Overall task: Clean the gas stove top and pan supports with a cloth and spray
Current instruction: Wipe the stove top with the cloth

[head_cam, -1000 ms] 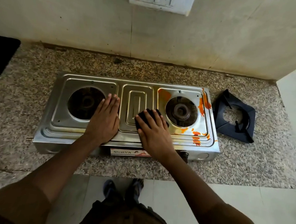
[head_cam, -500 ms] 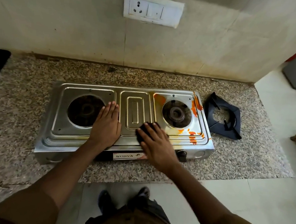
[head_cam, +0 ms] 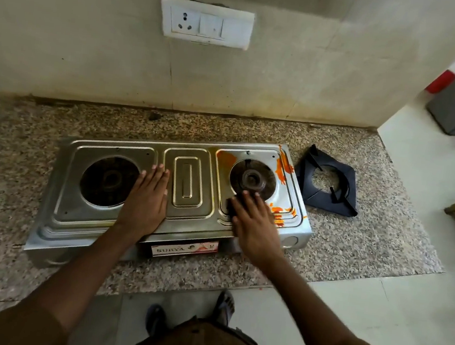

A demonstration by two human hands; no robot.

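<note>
The right hand (head_cam: 254, 225) has slid its dark cloth (head_cam: 230, 207) off the middle panel and over to the right burner (head_cam: 253, 179), where it now presses the cloth flat with fingers spread, just at the burner's near edge. That puts the wiping right beside the orange stains (head_cam: 284, 166), which streak the stove top (head_cam: 188, 218) along its right rim and front right corner and look untouched so far. The left hand (head_cam: 145, 200) lies flat and open on the steel between the left burner (head_cam: 110, 182) and the middle panel, holding nothing, steadying the stove as it was a moment ago. 1 black pan support (head_cam: 328, 183) sits off the stove on the granite tabletop (head_cam: 367, 241), just beside the stove's right end. I can see no spray bottle from here. My guess is the left and middle are done and the messy right side is only now starting, with the pan support left to clean.
</note>
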